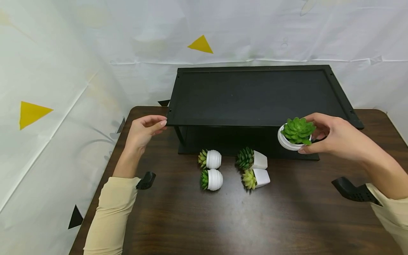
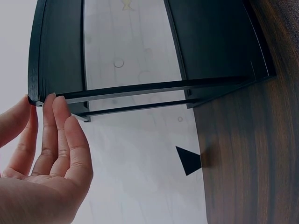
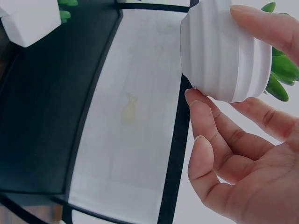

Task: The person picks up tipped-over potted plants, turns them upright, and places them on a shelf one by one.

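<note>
My right hand (image 1: 334, 136) holds a potted succulent (image 1: 298, 130) by its ribbed white pot (image 3: 224, 51), the thumb on one side and fingers on the other. The plant is upright, in front of the black shelf's (image 1: 255, 95) front edge towards the right. My left hand (image 1: 145, 132) pinches the shelf's front left corner between thumb and fingertips; the left wrist view shows this hand (image 2: 56, 163) at the board's edge. On the table lie two succulents in round white pots, one (image 1: 213, 159) behind the other (image 1: 215, 179), and two in angular pots, one (image 1: 259, 160) behind the other (image 1: 262, 177).
The two-level shelf stands at the back of a dark wooden table (image 1: 191, 226), its lower board (image 1: 229, 138) close to the tabletop. White sheeting (image 1: 143, 32) with yellow and black triangles hangs behind and at the left.
</note>
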A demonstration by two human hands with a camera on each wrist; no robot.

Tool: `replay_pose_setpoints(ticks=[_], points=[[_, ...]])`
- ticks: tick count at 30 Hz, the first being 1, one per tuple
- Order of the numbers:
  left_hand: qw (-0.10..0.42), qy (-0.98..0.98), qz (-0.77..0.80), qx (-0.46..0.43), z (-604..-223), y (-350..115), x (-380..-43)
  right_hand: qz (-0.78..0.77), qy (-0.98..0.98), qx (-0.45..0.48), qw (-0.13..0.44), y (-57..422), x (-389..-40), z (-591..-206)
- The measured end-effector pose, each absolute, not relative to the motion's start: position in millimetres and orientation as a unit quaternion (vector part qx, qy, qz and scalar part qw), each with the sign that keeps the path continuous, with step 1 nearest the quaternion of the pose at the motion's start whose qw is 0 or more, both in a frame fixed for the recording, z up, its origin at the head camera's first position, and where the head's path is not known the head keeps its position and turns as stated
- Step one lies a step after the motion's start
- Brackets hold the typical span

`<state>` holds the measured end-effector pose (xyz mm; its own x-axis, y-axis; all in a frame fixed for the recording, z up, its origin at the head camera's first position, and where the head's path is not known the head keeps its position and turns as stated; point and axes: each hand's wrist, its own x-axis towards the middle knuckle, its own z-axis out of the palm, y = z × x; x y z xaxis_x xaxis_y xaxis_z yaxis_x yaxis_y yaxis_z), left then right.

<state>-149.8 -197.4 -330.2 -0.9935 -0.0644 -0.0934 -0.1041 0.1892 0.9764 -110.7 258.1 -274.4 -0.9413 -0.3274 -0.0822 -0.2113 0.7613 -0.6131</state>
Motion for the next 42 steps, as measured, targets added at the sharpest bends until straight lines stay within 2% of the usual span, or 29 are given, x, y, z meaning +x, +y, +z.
replay_pose_setpoints(ticks=[10, 42], points=[[0.018, 0.770, 0.635, -0.058, -330.2, -197.0, -150.7, -0.322, 0.928, -0.136, 0.129, 233.9, -124.9, -259.4], [0.017, 0.768, 0.638, -0.058, -327.8, -197.4, -149.5, -0.356, 0.908, -0.165, 0.150, 175.6, -164.8, -251.0]])
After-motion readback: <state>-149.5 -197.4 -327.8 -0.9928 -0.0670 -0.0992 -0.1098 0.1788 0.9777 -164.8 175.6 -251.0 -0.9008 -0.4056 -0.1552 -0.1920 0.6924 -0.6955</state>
